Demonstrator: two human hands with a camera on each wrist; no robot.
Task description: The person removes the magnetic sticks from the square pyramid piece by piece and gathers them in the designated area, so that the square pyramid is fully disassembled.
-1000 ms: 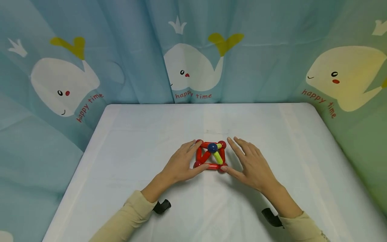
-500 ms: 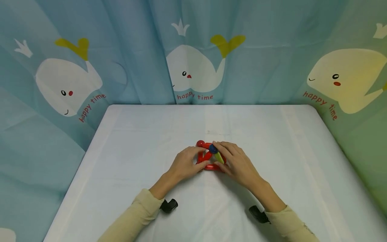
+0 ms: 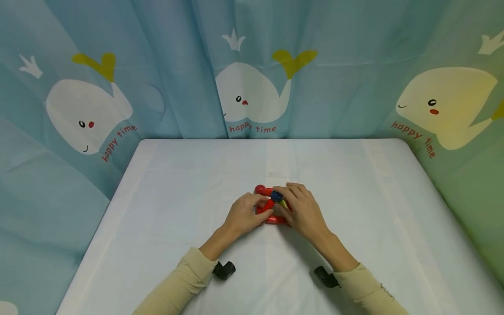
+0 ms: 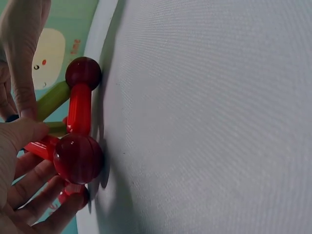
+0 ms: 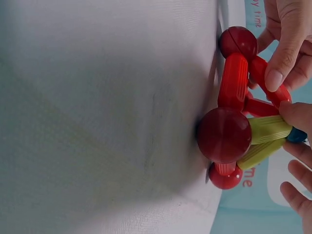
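A small pyramid of magnetic rods and balls stands on the white table. Red rods [image 3: 275, 220] and dark red balls [image 5: 224, 135] form its square base. Four slanted rods, two red and two yellow-green [image 5: 270, 129], meet at a blue ball [image 3: 277, 196] on top. From the left side, my left hand [image 3: 242, 214] pinches a slanted red rod [image 5: 265, 80] between thumb and fingers. My right hand [image 3: 303, 212] holds the blue ball at the top, its thumb and index finger on either side. That hand covers the right side of the base in the head view.
The white table [image 3: 189, 175] reaches out around the pyramid on every side. Behind it and along both sides hangs a blue-green curtain [image 3: 177, 87] printed with whales. A black wrist camera [image 3: 224, 271] shows below each hand.
My right hand has come in leftward from beside the pyramid and taken hold at its top. The left hand's fingers have drawn in from the outer corner onto the slanted red rod.
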